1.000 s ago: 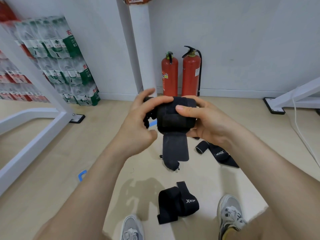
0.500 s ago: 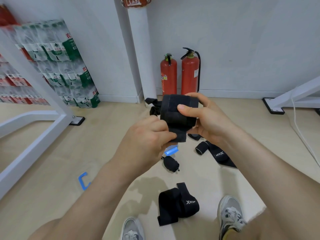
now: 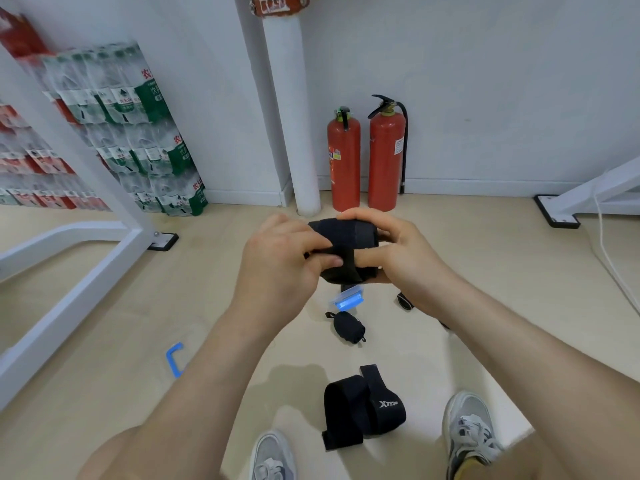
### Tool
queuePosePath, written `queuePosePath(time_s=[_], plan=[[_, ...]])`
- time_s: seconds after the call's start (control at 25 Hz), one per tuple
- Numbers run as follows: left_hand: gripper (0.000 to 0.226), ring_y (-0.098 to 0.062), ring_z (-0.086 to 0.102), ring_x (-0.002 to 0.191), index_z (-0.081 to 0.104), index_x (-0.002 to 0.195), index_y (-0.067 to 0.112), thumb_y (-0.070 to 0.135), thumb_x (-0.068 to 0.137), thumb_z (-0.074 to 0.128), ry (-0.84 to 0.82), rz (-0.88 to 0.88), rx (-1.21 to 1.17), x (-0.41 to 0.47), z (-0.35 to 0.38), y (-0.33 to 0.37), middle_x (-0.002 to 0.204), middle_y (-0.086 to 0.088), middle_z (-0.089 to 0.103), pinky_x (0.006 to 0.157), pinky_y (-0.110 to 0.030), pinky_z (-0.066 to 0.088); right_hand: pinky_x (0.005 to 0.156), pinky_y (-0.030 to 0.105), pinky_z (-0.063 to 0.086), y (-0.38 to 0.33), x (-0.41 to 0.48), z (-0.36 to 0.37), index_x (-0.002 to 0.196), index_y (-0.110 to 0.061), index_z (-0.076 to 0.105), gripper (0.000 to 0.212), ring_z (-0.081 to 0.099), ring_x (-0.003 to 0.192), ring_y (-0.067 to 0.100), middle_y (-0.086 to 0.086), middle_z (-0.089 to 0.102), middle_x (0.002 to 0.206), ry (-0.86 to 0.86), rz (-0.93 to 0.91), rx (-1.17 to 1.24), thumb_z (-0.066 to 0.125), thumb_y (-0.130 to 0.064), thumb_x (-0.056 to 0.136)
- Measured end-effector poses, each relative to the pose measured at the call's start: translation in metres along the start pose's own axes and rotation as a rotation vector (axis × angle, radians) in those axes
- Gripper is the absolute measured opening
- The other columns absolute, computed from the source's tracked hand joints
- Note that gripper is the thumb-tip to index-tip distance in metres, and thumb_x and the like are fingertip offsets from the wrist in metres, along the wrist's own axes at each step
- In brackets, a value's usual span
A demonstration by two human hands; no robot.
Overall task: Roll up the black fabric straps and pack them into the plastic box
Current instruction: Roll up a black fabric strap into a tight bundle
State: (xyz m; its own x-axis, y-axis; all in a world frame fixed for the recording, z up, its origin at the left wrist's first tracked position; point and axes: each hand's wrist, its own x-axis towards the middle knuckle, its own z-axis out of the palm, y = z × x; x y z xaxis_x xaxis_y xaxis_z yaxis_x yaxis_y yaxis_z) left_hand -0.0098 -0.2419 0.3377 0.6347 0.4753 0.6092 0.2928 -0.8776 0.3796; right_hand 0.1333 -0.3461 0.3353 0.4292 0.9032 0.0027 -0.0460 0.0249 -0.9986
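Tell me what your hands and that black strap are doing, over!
Left hand and right hand both grip the rolled strap, midair. Left hand pins its end flap. Second strap loose on floor, near shoes.

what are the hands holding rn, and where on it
Both hold one rolled black strap: the left hand pinches the tail crossing its front, the right hand grips the roll's right end, fingers over the top, thumb on the front.
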Motion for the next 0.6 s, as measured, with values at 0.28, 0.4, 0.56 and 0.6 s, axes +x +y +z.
queuePosePath(time_s=[0.28,0.4,0.56,0.6], plan=[[0.037,-0.01,0.065,0.097,0.061,0.072,0.025,0.001,0.063,0.087,-0.075,-0.55,-0.502,0.006,-0.004,-0.007,0.096,0.013,0.066,0.077,-0.029,0.054,0.063,0.027,0.058,0.005,-0.003,0.006,0.115,-0.022,0.069,0.039,0.071,0.083,0.016,0.005,0.065,0.108,-0.081,0.068,0.063,0.057,-0.001,0.084],[0.045,-0.009,0.068,0.093,0.068,0.089,0.028,0.003,0.059,0.088,-0.182,-0.597,-0.615,0.004,-0.005,-0.014,0.097,0.008,0.071,0.069,-0.025,0.057,0.07,0.021,0.058,0.011,-0.008,0.008,0.11,-0.029,0.065,0.04,0.067,0.087,0.001,-0.013,0.065,0.098,-0.108,0.012,-0.101,0.084,-0.019,0.077],[0.026,-0.016,0.07,0.075,0.074,0.085,0.016,-0.004,0.07,0.082,-0.293,-0.759,-0.779,0.0,0.001,-0.022,0.082,-0.001,0.075,0.065,-0.025,0.054,0.072,0.018,0.054,0.02,-0.007,0.004,0.107,-0.031,0.064,0.04,0.064,0.085,-0.005,-0.012,0.067,0.098,-0.104,-0.065,-0.333,0.085,-0.017,0.076],[0.024,-0.019,0.067,0.076,0.073,0.083,0.014,-0.006,0.07,0.081,-0.309,-0.779,-0.799,-0.003,0.003,-0.024,0.08,-0.002,0.073,0.068,-0.026,0.054,0.076,0.021,0.056,0.021,-0.007,0.003,0.107,-0.031,0.066,0.04,0.066,0.09,0.001,-0.009,0.069,0.1,-0.142,-0.067,-0.377,0.085,-0.016,0.075]])
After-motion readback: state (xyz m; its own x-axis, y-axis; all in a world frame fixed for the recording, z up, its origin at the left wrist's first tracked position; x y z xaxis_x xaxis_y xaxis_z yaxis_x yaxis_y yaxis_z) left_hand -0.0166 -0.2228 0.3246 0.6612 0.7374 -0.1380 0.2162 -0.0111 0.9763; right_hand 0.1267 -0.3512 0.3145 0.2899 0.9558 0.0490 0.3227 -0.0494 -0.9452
